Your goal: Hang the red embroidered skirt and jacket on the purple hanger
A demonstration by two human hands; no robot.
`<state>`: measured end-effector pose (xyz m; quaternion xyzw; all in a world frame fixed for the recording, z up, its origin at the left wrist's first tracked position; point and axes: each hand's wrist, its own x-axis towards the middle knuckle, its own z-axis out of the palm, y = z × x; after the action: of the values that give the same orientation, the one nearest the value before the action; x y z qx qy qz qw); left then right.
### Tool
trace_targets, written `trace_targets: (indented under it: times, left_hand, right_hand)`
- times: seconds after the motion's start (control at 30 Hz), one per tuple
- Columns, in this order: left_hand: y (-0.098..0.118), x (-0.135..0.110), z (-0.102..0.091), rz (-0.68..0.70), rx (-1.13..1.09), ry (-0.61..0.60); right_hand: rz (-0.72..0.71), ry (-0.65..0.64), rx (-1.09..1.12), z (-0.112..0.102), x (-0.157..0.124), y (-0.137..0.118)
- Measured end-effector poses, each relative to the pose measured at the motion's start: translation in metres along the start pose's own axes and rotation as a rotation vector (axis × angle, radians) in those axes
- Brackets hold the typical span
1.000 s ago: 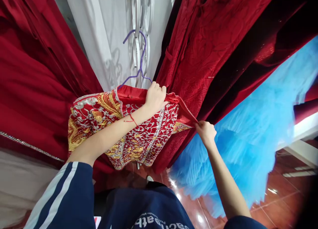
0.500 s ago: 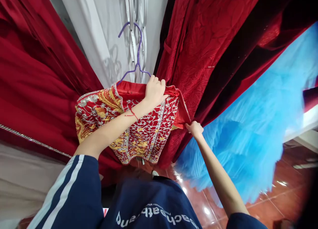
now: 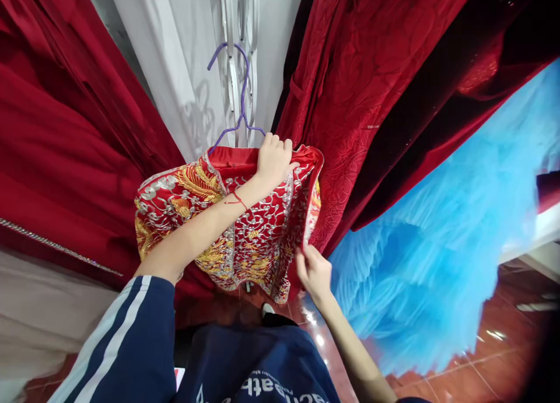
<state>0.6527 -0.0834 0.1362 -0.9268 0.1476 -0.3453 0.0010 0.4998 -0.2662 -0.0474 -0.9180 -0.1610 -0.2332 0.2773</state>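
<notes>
A red jacket with gold and silver embroidery hangs on a purple hanger, its front partly spread. My left hand is closed over the right shoulder of the hanger and the jacket's collar area there; fabric and hand hide that end of the hanger. Lower down, my right hand pinches the edge of the jacket's right front panel, which folds inward toward the middle. A thin red string bracelet circles my left wrist.
White metal rack links rise behind the hanger. Dark red garments hang at the left, and a red patterned dress at the right. A fluffy blue skirt spreads at the lower right over the red tiled floor.
My right hand has moved left and down, bringing the jacket's front panel inward from its pulled-out position. My left hand keeps its hold at the top.
</notes>
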Motion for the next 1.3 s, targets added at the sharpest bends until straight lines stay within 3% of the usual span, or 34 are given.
trace_targets:
  times: [0.07, 0.1, 0.2, 0.27, 0.33, 0.4, 0.5, 0.67, 0.77, 0.9, 1.0, 1.13, 1.2, 1.3]
  left_hand:
    - [0.003, -0.002, -0.004, 0.006, -0.033, 0.006]
    - [0.004, -0.004, -0.007, 0.013, -0.046, 0.015]
    - [0.007, -0.014, -0.021, 0.043, -0.06, 0.07]
    - [0.003, -0.021, -0.03, 0.045, -0.06, 0.11]
    - [-0.005, -0.025, -0.039, 0.034, -0.067, 0.121]
    - [-0.017, -0.026, -0.044, 0.031, -0.083, 0.097]
    - [-0.029, -0.026, -0.046, 0.038, -0.1, 0.05]
    - [-0.029, -0.026, -0.045, 0.046, -0.062, 0.035]
    - [-0.028, -0.028, -0.048, 0.052, -0.06, 0.042]
    - [-0.032, -0.032, -0.053, 0.056, -0.066, 0.037]
    - [-0.032, -0.033, -0.053, 0.059, -0.05, 0.042]
    - [-0.026, -0.027, -0.046, 0.013, -0.057, 0.065]
    - [-0.024, -0.023, -0.041, -0.018, -0.072, 0.067]
    - [-0.025, -0.023, -0.04, -0.036, -0.09, 0.058]
  right_hand:
    - [-0.033, -0.069, -0.068, 0.013, 0.03, -0.006]
    - [-0.01, -0.042, -0.097, 0.014, 0.05, -0.006]
    - [0.102, 0.222, -0.094, -0.001, 0.114, -0.002]
    - [0.111, 0.316, -0.022, -0.018, 0.152, 0.002]
    - [0.088, 0.271, 0.103, -0.031, 0.179, 0.007]
    - [0.082, 0.143, 0.239, -0.038, 0.193, 0.015]
    - [0.108, 0.014, 0.329, -0.041, 0.198, 0.027]
    - [-0.002, 0.074, 0.182, -0.05, 0.201, 0.037]
    - [-0.064, -0.018, 0.275, -0.067, 0.203, 0.041]
    - [-0.045, -0.142, 0.425, -0.105, 0.205, 0.043]
    - [-0.067, -0.003, 0.409, -0.138, 0.208, 0.026]
    - [-0.192, 0.328, 0.224, -0.162, 0.194, -0.031]
    - [-0.295, 0.465, 0.085, -0.157, 0.176, -0.062]
    - [-0.362, 0.566, -0.054, -0.129, 0.144, -0.09]
